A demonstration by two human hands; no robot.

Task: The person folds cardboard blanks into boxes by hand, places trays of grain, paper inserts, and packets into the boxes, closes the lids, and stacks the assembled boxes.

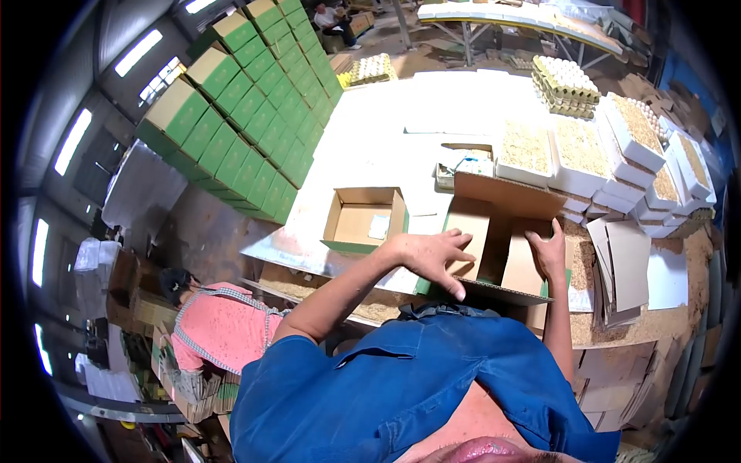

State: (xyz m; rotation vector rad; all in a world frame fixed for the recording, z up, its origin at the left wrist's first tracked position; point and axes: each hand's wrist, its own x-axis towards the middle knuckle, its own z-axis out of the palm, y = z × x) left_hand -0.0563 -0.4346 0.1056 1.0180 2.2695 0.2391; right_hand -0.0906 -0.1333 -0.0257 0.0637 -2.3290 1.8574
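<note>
In front of my body stands a cardboard box, brown inside with green outer sides, its far and near flaps raised and its side flaps turned inward. My left hand is over its left edge, fingers spread apart and thumb pointing toward me. On the right, my right hand grips the box's side, thumb on the inner flap and fingers along the outer edge. Left of it sits another open box, green outside, with a small pale packet inside.
Beyond lies a small box of packets. White foam trays of brown filler and stacked egg trays line the right. Flat cardboard sheets lean nearby. Green boxes tower at left. A person in pink bends over cardboard.
</note>
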